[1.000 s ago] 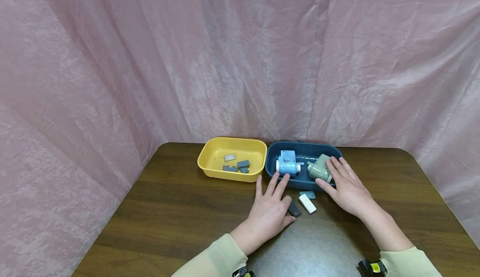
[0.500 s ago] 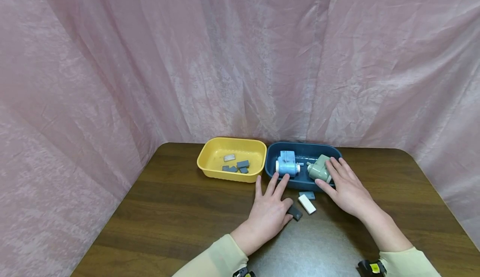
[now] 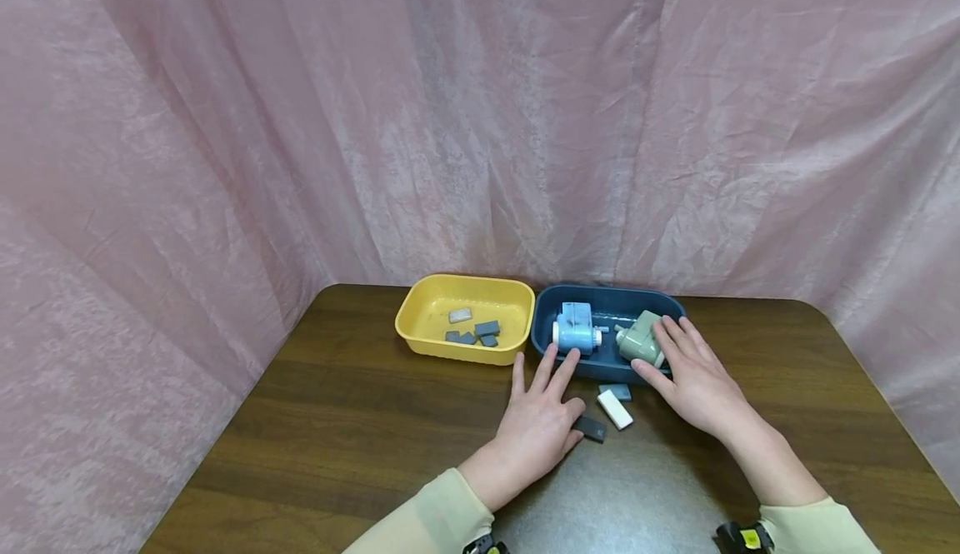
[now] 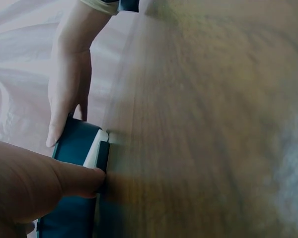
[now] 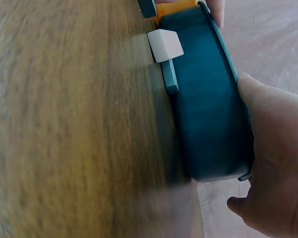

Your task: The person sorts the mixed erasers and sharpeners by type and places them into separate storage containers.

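Currently, the left hand (image 3: pixel 531 432) is pinching a dark block (image 3: pixel 591 429) in front of the navy tray (image 3: pixel 609 370); the right hand (image 3: pixel 702 385), spread wide, is touching that tray's right end. Left of the navy tray, a yellow tray (image 3: pixel 465 352) is sitting.

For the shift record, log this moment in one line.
left hand: pinches dark block; right hand: touches blue tray; white block: outside blue tray; blue object, green object: inside it
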Demonstrator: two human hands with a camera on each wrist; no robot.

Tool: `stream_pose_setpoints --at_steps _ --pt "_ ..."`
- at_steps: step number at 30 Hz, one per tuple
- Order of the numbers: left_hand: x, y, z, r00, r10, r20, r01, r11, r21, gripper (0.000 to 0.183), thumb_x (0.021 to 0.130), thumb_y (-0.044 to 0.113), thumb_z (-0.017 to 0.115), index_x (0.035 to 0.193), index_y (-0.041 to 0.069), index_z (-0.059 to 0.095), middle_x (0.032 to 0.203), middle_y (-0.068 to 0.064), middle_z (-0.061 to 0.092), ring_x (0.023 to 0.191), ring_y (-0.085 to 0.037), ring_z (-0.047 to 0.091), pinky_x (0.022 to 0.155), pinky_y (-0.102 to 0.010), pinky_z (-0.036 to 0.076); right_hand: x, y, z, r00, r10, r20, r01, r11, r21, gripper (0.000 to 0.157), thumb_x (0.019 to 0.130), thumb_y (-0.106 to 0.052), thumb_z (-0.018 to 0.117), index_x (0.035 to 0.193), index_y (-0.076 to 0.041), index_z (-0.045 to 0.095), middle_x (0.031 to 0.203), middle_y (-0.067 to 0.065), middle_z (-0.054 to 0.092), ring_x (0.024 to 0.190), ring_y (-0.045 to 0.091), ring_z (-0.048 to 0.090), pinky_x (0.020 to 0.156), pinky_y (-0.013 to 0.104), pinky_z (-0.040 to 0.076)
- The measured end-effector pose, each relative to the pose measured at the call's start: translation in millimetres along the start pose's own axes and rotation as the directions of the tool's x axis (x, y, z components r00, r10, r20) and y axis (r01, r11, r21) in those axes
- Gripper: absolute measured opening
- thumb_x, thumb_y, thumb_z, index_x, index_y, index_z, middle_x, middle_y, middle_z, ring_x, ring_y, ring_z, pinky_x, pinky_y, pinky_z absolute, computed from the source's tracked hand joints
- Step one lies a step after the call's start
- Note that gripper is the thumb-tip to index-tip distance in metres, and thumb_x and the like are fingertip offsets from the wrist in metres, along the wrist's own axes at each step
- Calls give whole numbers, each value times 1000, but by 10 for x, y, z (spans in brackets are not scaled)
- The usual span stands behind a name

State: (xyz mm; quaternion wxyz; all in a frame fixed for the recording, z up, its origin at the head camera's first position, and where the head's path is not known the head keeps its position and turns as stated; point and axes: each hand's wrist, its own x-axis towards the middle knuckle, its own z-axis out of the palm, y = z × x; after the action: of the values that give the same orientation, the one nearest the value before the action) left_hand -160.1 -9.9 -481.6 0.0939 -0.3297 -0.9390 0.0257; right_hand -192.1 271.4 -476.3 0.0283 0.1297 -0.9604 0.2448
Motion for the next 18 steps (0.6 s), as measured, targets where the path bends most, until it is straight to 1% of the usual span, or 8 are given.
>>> stream_pose_setpoints --at_steps 4,11,18 --pt "-2 -13 4 1000 13 -4 -13 1000 9 30 98 53 83 119 31 84 182 -11 25 167 -43 18 122 -79 25 1 -1 -3 1000 -1 -1 1 1000 -3 93 113 -62 52 171 6 26 177 33 20 166 51 5 128 71 15" --pt "-17 -41 10 998 45 -49 -44 999 22 29 96 53 85 114 30 84 180 -12 29 166 -44 20 122 -79 26 3 -12 -6 1000 1 -1 -1 1000 -10 92 113 -60 53 171 5 26 177 33 20 166 51 5 128 71 16" --pt "-35 -79 -14 997 43 -62 -43 999 12 29 97 52 85 113 28 83 180 -11 29 167 -42 18 123 -78 24 -3 -6 -3 1000 -3 -3 3 1000 -4 92 113 -61 52 171 6 26 177 33 20 166 51 5 128 71 16"
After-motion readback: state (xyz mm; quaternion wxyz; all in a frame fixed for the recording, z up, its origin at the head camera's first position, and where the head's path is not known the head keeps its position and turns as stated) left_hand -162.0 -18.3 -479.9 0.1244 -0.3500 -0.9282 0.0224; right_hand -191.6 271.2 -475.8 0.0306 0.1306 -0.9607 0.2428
